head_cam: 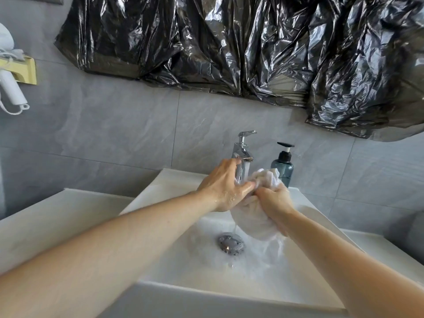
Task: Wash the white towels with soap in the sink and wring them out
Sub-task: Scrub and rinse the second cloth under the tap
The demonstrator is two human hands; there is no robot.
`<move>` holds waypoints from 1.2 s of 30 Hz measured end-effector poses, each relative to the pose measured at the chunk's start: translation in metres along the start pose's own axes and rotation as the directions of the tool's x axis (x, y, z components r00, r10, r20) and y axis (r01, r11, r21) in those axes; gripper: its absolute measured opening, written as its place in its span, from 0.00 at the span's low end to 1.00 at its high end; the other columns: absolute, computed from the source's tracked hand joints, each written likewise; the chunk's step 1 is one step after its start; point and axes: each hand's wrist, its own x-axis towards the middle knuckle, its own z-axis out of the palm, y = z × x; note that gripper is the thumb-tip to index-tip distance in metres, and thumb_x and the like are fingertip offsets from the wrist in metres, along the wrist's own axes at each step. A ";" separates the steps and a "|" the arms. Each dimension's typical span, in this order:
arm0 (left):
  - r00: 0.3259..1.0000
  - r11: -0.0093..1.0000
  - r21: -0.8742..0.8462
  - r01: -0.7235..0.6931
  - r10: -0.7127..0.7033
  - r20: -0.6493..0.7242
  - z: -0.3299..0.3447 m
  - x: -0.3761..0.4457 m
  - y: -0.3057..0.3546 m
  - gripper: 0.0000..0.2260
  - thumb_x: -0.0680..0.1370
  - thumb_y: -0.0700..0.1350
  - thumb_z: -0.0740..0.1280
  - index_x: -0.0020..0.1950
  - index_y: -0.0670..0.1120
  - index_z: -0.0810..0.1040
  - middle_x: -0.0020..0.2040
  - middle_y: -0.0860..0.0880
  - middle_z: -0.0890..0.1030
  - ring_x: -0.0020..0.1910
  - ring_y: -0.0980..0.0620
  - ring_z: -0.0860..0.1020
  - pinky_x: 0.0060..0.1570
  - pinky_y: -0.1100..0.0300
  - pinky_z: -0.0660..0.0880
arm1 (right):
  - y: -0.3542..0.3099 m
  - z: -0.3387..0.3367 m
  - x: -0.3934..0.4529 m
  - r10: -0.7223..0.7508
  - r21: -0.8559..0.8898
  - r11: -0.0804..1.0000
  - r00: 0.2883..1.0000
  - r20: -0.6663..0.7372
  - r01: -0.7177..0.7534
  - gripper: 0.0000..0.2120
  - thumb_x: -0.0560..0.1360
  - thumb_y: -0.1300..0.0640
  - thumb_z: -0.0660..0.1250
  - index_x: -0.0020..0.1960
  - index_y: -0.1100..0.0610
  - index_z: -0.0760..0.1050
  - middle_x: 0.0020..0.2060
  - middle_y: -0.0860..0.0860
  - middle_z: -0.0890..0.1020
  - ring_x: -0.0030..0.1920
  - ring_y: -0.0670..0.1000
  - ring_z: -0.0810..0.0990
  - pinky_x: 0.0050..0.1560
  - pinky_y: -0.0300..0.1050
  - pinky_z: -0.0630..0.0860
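Now, white towel bunched between both hands' fingers, above sink

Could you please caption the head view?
Both hands wring a wet white cloth towel over the white sink.

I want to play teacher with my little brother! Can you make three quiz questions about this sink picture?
1. True or false: water is running from the faucet.
2. What do both hands hold? A) white towel B) soap bottle C) drain plug
3. Fill in: the soap bottle stands to the ____ of the faucet.

Key: 1 true. 2 A: the left hand and right hand grip it over the sink. 3 right.
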 end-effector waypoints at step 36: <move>0.942 0.888 -0.345 0.304 -0.333 -0.028 0.006 0.002 -0.031 0.26 0.73 0.61 0.51 0.56 0.48 0.81 0.57 0.45 0.85 0.58 0.41 0.81 0.59 0.48 0.78 | -0.002 0.009 -0.015 -0.125 0.006 0.992 0.940 0.318 0.130 0.22 0.80 0.39 0.65 0.46 0.60 0.76 0.29 0.54 0.73 0.26 0.50 0.69 0.24 0.43 0.66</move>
